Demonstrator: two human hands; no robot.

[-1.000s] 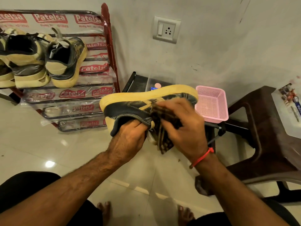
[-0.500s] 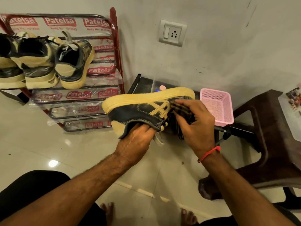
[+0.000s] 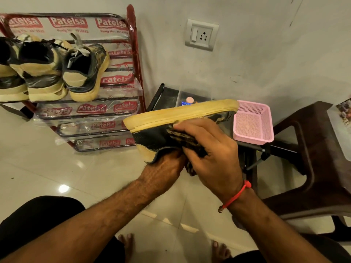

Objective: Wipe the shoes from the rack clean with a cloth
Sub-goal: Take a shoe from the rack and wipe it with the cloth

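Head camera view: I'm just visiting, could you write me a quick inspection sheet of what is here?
Surface: glossy tiled floor; no table in use.
Job's things: one shoe held sole up and off the floor; dark cloth pressed on its side; three more shoes on the rack.
Clutter: pink basket; a small bottle behind the held shoe.
Grippers: left hand grips the shoe at its opening; right hand holds the cloth against it.
Cables: nothing seen.
Surroundings: wall socket; brown plastic chair; the person's bare feet below.
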